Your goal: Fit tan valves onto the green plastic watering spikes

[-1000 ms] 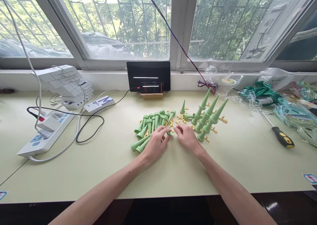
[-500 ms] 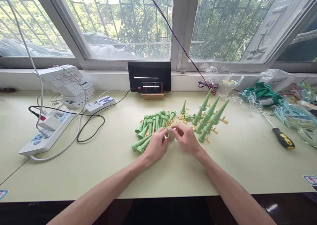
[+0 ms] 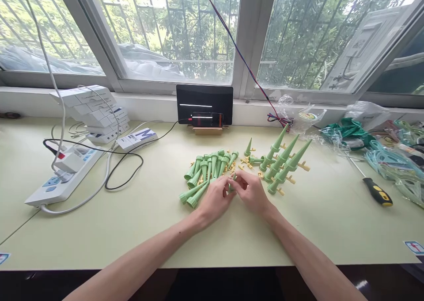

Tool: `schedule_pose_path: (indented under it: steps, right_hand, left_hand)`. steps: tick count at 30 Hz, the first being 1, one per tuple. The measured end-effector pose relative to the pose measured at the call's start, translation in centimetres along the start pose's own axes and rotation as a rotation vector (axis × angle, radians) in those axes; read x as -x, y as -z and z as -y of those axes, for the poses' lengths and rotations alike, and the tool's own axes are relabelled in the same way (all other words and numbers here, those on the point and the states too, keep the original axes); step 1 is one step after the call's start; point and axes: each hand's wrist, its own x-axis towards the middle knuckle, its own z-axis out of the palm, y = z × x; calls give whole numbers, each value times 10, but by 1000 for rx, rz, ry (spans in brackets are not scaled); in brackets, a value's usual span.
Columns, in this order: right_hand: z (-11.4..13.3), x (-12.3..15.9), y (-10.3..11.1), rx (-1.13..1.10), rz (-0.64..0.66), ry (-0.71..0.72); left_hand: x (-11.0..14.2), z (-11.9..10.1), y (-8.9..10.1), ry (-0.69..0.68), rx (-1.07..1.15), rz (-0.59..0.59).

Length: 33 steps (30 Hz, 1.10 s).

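A green plastic watering spike [image 3: 234, 177] is pinched between my two hands at the table's middle, largely covered by the fingers. My left hand [image 3: 216, 198] closes on it from the left, and my right hand [image 3: 253, 194] from the right, fingertips nearly meeting. Just left of my left hand lies a heap of loose green spikes [image 3: 209, 164]. To the right of my right hand stand tall stacks of green spikes [image 3: 281, 161] with yellow valves poking from their sides. Small yellow valves [image 3: 245, 161] lie scattered beyond my hands, near one upright spike [image 3: 248, 147].
A tablet [image 3: 204, 98] with a phone [image 3: 207, 120] before it leans at the window sill. White boxes [image 3: 99, 111] and a power strip [image 3: 66, 177] with cables are at left. A screwdriver [image 3: 377, 191] and plastic-wrapped items [image 3: 384, 159] are at right.
The camera view has shifted slightly. Both hands stay together around the spike, with the fingers moved a little and more of its lower part showing.
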Motion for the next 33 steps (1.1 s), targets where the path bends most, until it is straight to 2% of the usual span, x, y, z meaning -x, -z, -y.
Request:
schedule_pose_path:
  steps: [6, 10, 13, 19, 22, 25, 33]
  right_hand:
    - [-4, 1, 0, 102, -185, 11]
    - [3, -8, 7, 243, -345, 42]
    - [13, -29, 18, 325, -496, 41]
    - [15, -99, 46, 445, -616, 46]
    - [3, -127, 54, 509, -636, 18]
    - [-10, -142, 56, 546, -607, -59]
    - [-33, -147, 54, 575, -498, -269]
  left_hand:
    - [4, -1, 0, 11, 30, 24]
    - [5, 0, -1, 33, 25, 23]
    - [7, -1, -3, 33, 26, 41]
    - [11, -5, -3, 28, 42, 73]
    - [12, -7, -3, -20, 34, 65]
    - [13, -6, -4, -42, 32, 60]
    - [15, -4, -7, -91, 62, 76]
